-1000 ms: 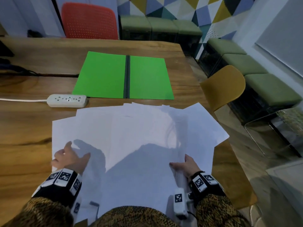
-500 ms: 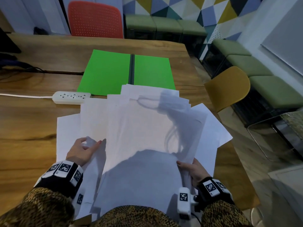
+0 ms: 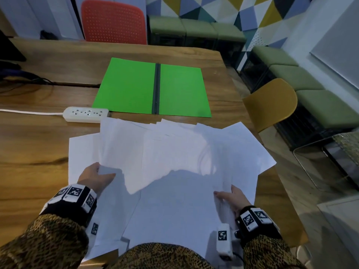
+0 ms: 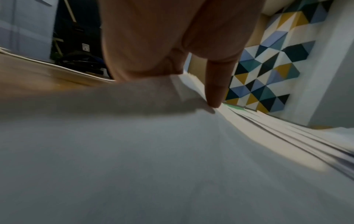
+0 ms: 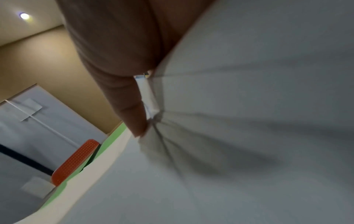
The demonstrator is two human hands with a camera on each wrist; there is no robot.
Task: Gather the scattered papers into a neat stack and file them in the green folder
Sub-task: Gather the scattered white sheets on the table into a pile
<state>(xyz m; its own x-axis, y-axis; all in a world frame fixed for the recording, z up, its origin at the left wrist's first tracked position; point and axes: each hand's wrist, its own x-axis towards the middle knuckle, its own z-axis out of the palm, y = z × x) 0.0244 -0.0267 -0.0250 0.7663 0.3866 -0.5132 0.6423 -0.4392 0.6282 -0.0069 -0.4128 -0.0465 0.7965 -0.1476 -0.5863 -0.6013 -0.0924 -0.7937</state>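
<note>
Several white papers lie fanned and overlapping on the near part of the wooden table. My left hand pinches the near left edge of some sheets, thumb on top of the papers. My right hand pinches the near right side of the papers, which crease under its thumb. The green folder lies open and flat beyond the papers, with a dark spine down its middle. The fingers under the sheets are hidden.
A white power strip with its cable lies just left of the folder's near corner. A red chair stands at the far side, a yellow chair at the right edge. Dark cables lie at far left.
The sheets had been lifted and drawn together half a second ago; now they lie lower and more spread out. Both hands still hold the near edges.
</note>
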